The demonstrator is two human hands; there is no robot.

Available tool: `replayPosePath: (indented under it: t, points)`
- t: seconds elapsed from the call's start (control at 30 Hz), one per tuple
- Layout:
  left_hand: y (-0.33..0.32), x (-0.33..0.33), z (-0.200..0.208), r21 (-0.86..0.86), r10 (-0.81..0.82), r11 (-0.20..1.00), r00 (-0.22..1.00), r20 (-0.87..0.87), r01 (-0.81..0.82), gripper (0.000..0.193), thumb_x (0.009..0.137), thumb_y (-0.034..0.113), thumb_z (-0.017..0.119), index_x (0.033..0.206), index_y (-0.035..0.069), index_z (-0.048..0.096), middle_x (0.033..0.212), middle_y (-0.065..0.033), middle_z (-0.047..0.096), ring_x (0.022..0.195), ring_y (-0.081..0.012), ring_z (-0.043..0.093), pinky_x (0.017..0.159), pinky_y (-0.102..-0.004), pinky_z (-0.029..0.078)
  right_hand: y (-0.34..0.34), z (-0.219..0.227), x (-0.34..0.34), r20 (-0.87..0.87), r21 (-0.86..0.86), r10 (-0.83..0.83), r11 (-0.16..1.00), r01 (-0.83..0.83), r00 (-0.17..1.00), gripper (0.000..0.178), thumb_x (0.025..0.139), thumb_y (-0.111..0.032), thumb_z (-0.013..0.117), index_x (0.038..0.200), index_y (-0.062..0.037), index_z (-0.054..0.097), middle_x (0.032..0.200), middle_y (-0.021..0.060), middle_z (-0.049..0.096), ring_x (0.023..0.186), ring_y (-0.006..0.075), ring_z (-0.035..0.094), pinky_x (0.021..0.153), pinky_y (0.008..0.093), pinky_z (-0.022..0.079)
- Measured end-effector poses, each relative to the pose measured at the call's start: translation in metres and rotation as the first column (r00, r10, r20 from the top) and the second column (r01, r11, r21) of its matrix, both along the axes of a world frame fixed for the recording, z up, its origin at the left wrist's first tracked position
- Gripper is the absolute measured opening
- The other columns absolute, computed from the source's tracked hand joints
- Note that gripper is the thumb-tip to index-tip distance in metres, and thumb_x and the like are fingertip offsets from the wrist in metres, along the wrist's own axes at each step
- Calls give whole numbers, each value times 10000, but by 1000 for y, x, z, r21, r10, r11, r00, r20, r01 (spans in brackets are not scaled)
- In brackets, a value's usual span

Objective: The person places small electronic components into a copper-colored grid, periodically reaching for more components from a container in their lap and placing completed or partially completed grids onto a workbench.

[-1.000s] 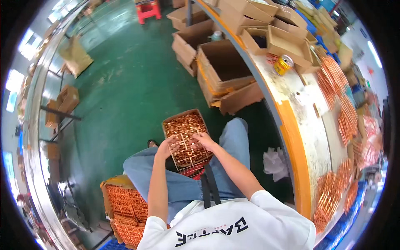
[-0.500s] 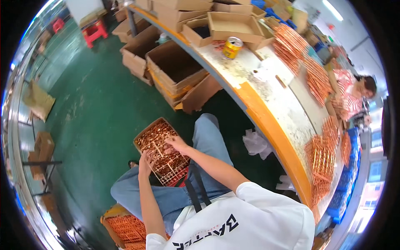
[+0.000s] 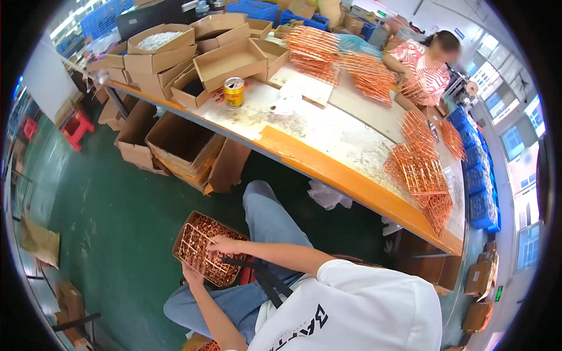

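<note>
A cardboard box (image 3: 180, 227) full of small copper-coloured parts (image 3: 225, 271) sits in front of my crossed legs. Over its left side lies a copper-coloured rod grid (image 3: 195, 240), made of thin parallel bars. My left hand (image 3: 192, 275) grips the grid's near edge, fingers curled round it. Just above the parts, my right hand (image 3: 226, 244) is closed at the grid's right side, its fingertips pinched together. Whatever small piece may be between those fingertips is too small to make out.
A worktable (image 3: 328, 158) with an orange edge curves ahead of me, bearing stacked copper grids (image 3: 418, 169), a yellow can (image 3: 233, 93) and cardboard trays (image 3: 230, 65). Large open cartons (image 3: 184, 143) stand under it. Across the table a co-worker (image 3: 422, 61) handles copper grids.
My view has swung up and to the right, showing more of the table and co-worker. The grid lies further over the box's left side, with both hands still at it.
</note>
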State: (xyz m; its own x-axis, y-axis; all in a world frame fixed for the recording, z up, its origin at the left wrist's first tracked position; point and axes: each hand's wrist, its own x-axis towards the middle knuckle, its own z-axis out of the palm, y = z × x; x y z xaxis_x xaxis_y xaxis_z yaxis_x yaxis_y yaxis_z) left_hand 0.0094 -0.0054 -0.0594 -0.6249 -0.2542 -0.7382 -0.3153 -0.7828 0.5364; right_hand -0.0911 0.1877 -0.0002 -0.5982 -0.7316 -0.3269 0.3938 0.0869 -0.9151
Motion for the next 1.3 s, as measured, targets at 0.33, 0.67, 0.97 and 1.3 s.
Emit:
replayPosePath:
  t: [0.33,0.67,0.97,1.3]
  points:
    - [11,-41,15,-1,-217,973,917,-335,230,530,919,480,382,1353,179,334,1352,-47,395,1267,-217,349,928,-425,408,22,4,-27,-410,174,-199,941,290,890,215,857,-197,529,868,14,567,697,92,608,572,167,573,532,336,474]
    - [55,-51,83,39,-154,988,972,175,150,444,935,395,407,1270,104,436,1202,-139,512,1024,-248,537,806,-363,482,479,376,-141,-438,-78,-850,359,930,291,248,859,-78,504,1085,26,499,841,89,620,744,164,639,553,304,544]
    - [119,-106,202,-812,-304,324,866,397,486,343,894,333,508,1095,65,585,1061,-199,593,902,-327,594,767,-424,485,711,321,-304,-814,74,500,-416,907,295,528,760,-397,590,1056,36,530,968,178,608,851,321,582,714,434,467]
    - [413,-178,303,-810,-925,379,156,-347,447,138,861,85,533,853,-43,585,706,-64,560,608,-114,539,556,-225,439,685,300,51,-577,750,-289,-559,354,764,725,739,-525,636,1135,60,470,935,188,623,877,354,609,728,443,497]
